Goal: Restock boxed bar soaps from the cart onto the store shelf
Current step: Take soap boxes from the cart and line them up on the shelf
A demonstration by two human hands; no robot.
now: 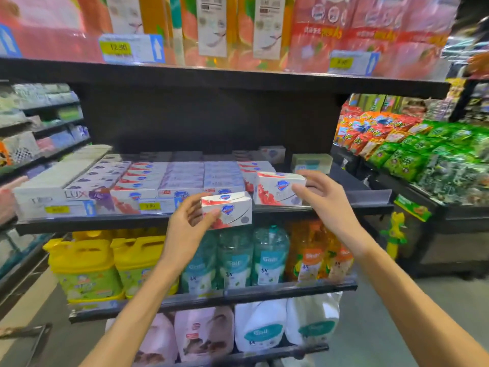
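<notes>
My left hand (189, 223) grips a white and red boxed bar soap (230, 211), holding it in the air just in front of the shelf edge (105, 221). A second white and red soap box (275, 189) rests on the row at the right end of the shelf. My right hand (321, 198) pinches its right end, fingers on top and thumb on the front face. Rows of soap boxes (182, 178) fill the shelf to the left, with purple LUX boxes (87, 186) beyond them.
A bare stretch of shelf (352, 186) lies right of the held box, with a pale green box (312, 161) behind it. Bottles and yellow jugs (84, 266) stand on the lower shelves. Snack bags (423, 154) fill a display at right. A metal frame (29, 335) shows bottom left.
</notes>
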